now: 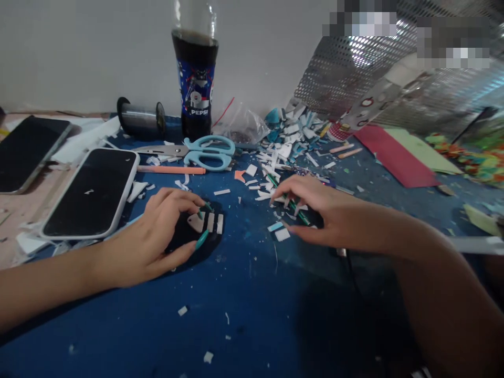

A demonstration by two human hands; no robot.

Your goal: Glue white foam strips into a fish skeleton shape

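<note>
My left hand (167,231) rests on the blue tabletop with thumb and fingers apart around a few small pieces laid in a row. The row has a rounded white piece (196,222) with a small hole and two narrow white strips (215,223). Its fingertips, with green nails, are at the rounded piece; whether they press on it I cannot tell. My right hand (315,205) is over the scraps with fingers curved and thumb spread. Beneath it lies a green pencil-like stick (302,216), partly hidden by the fingers. Near the thumb are a blue-and-white piece (275,227) and a white square (282,234).
Blue-handled scissors (210,153), an orange pen (171,169) and a phone (92,191) lie left of centre. Behind stand a Pepsi bottle (197,79) and a wire spool (140,118). White and blue scraps (293,134) are heaped at the back; red paper (397,157) lies right.
</note>
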